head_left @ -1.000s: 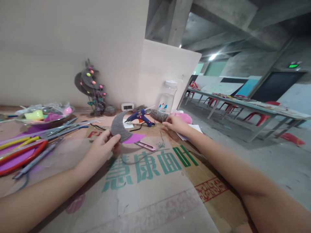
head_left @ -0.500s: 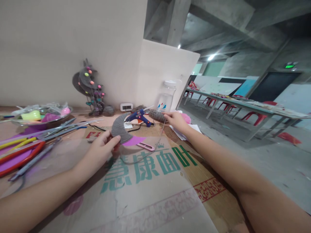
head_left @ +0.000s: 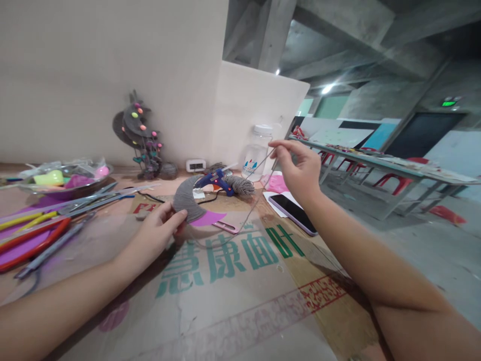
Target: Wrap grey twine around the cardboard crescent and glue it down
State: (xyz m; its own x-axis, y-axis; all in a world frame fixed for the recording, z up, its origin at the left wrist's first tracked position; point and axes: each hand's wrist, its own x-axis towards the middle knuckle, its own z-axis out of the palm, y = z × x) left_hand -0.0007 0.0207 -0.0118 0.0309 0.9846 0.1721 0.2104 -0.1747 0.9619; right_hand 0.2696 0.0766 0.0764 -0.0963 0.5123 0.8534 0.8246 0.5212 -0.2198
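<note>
My left hand (head_left: 168, 218) grips a crescent (head_left: 187, 199) wrapped in grey yarn, its lower tip showing bare purple. Raised in front of a clear bottle, my right hand (head_left: 298, 165) pinches a strand of grey yarn (head_left: 252, 208). The strand loops down over the table and back toward the crescent; another length runs from my fingers to the ball of grey yarn (head_left: 240, 186). A blue glue gun (head_left: 217, 181) lies between crescent and ball. Below them is a pink utility knife (head_left: 225, 227).
A clear bottle (head_left: 252, 155) and a small white digital clock (head_left: 196, 165) stand by the wall. A decorated grey moon ornament (head_left: 139, 130) is at back left. Scissors (head_left: 56, 235) and a filled tray (head_left: 67, 188) lie left; a phone (head_left: 293, 214) lies right.
My right hand has risen and moved right from the yarn ball, drawing the strand up with it. The phone has come into view. My left hand keeps hold of the crescent.
</note>
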